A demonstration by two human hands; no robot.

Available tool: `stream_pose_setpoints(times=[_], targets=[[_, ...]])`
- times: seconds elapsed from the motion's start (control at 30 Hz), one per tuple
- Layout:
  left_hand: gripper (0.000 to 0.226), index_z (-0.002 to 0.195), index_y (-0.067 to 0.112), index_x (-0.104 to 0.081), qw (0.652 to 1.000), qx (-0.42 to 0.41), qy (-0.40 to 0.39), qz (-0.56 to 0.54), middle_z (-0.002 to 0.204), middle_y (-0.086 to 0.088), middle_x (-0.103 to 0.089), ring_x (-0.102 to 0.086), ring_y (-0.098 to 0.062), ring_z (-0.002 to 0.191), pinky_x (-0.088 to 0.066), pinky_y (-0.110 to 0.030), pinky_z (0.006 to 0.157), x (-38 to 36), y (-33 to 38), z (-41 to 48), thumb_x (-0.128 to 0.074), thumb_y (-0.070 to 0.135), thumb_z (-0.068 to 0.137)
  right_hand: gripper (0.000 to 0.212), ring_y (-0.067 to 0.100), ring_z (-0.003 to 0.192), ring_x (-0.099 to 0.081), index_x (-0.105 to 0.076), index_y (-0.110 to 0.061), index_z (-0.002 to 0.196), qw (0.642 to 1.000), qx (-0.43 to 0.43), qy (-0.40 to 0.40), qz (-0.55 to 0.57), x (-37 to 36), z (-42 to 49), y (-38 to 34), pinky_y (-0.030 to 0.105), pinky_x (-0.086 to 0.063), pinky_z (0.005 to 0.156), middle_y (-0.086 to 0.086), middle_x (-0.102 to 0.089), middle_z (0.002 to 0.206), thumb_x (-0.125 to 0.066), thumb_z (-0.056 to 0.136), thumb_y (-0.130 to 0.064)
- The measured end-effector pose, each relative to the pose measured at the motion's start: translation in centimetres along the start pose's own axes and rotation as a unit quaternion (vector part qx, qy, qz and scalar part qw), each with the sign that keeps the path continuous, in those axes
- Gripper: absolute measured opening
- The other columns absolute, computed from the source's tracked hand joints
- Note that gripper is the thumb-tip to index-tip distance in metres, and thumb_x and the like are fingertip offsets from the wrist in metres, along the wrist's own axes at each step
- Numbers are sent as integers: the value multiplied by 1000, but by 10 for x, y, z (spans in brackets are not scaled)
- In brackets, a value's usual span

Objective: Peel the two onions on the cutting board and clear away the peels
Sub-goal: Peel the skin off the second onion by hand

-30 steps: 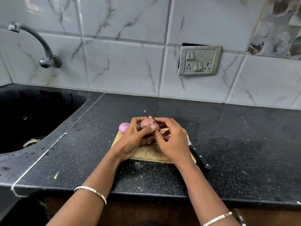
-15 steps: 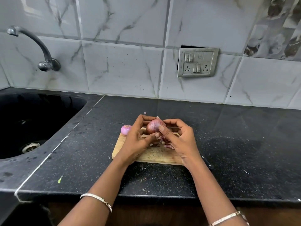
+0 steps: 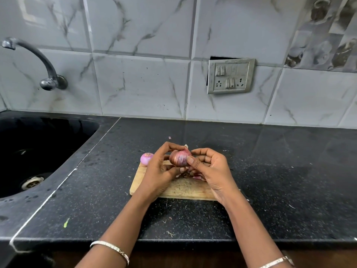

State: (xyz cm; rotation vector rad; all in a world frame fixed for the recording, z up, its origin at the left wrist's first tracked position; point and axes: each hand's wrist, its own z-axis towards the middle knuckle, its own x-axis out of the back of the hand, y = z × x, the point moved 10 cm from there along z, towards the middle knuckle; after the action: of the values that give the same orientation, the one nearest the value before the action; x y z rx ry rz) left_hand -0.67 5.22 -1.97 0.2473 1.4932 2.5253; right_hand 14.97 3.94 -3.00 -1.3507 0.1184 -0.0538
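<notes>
Above the wooden cutting board I hold a red onion that still wears its brownish skin. My left hand grips it from the left, and my right hand pinches its right side with the thumb on the skin. A second, pink peeled onion rests at the board's far left corner. Loose peels lie on the board under my right hand. The knife seen earlier is hidden behind my right wrist.
The board lies on a black speckled counter. A dark sink with a drain is on the left, with a tap above it. A switch plate sits on the tiled wall. Small peel scraps dot the counter.
The onion has been turned in my hands so its skinned side faces me, and my right hand has shifted from in front of it to its right side.
</notes>
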Motion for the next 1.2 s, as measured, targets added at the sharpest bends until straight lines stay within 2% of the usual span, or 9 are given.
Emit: stream_pose_setpoints(times=[0.13,0.23,0.37,0.57,0.7,0.8,0.97,1.1,1.2], targets=[[46,117,14,-62,1000,-1,-2,3,123,7,-68,-65,-15,109,-60,-31,83,-1,0,0,-76,-11,82,28,25,74,-69,-70,-8,102,1000,8,5,-7,2,1,0,48,-59,75,19,-75,90,-84,79,-17],[48,117,14,-63,1000,12,-3,-19,120,6,-70,-67,-20,111,-62,-38,85,1,-2,1,-76,-13,80,20,22,72,-67,-70,-9,98,1000,18,13,-13,2,2,-2,41,-60,69,18,-74,89,-81,84,-18],[49,117,11,-64,1000,9,-6,-9,121,4,-69,-65,-18,114,-59,-29,84,-1,-1,0,-77,-15,78,13,19,72,-63,-69,-6,92,999,21,13,-20,5,1,-3,31,-59,61,10,-68,83,-72,93,-18],[53,118,16,-64,1000,19,4,-10,119,8,-68,-66,-22,112,-61,-48,89,1,-3,0,-81,-11,75,10,20,70,-65,-69,-10,96,1000,21,-2,0,1,-2,-4,38,-59,66,9,-71,82,-75,90,-16],[64,126,19,-58,999,24,20,-23,124,3,-67,-67,-23,113,-60,-44,90,4,-6,0,-83,-9,75,14,19,72,-64,-70,-9,96,999,26,-27,1,-4,-3,-7,43,-56,72,4,-71,79,-79,86,-12],[69,129,20,-56,997,47,30,-44,127,2,-66,-66,-22,115,-59,-48,91,7,-15,1,-83,-10,74,19,16,77,-66,-71,-16,94,998,56,-2,-25,1,-4,-15,44,-59,71,1,-72,87,-84,80,-10],[56,126,13,-60,997,57,34,-42,122,-4,-69,-66,-23,114,-60,-41,91,8,-18,1,-80,-10,79,50,13,100,-69,-68,-27,112,991,85,-32,-98,-8,-5,-20,38,-60,83,-6,-71,113,-94,69,-24],[44,124,13,-65,996,65,18,-57,114,-10,-74,-70,-24,104,-60,-38,86,6,-18,1,-82,13,84,45,19,93,-71,-70,-28,109,989,95,-11,-109,-3,-6,-24,47,-62,77,-9,-73,101,-93,70,-27],[34,124,3,-64,992,77,15,-102,111,-17,-74,-72,-25,96,-59,-32,78,3,-18,1,-69,22,96,42,21,93,-72,-72,-26,113,991,104,-20,-78,-2,-6,-26,50,-61,81,-4,-75,100,-89,75,-18]])
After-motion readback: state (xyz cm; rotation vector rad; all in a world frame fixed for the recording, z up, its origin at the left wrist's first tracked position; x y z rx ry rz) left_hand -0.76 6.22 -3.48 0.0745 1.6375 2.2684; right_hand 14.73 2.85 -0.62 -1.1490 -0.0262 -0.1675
